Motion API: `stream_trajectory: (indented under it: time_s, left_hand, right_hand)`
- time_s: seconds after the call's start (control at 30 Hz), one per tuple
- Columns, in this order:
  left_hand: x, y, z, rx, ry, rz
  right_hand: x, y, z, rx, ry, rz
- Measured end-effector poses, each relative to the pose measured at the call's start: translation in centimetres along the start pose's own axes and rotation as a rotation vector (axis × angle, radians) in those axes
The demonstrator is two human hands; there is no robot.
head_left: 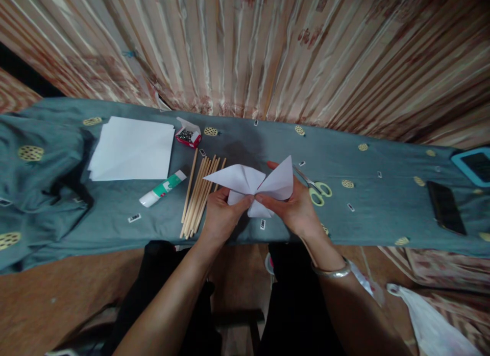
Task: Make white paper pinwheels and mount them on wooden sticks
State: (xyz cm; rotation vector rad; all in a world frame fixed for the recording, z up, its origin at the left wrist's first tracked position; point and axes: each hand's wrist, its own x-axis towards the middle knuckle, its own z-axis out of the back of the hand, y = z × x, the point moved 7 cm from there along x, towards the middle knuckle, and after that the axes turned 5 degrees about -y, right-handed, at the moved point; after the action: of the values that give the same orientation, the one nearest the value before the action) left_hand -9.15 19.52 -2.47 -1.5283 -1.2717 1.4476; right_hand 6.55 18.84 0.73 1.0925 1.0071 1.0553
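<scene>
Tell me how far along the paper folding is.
Done: the folded paper already has pointed flaps gathered at its middle. In hand: left hand and right hand pinch that middle. Left: wooden sticks, glue stick, box of pins and scissors lie untouched.

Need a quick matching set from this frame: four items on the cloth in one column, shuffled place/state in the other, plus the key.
Things:
1. folded paper
2. glue stick
3. scissors
4. wooden sticks

Places/states:
A. lying on the cloth just beyond the right hand
B. bundled on the cloth beside the left hand
C. pinched between both hands
D. lying below the stack of white sheets

Pairs: 1-C, 2-D, 3-A, 4-B
</scene>
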Motion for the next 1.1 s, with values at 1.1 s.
stream_trajectory:
  time_s: [1.1]
  left_hand:
    - [-0.3, -0.5, 0.8, 1.088, 0.216, -0.668]
  right_hand:
    - [-9.0, 6.1, 1.4, -0.405, 0.189, 0.610]
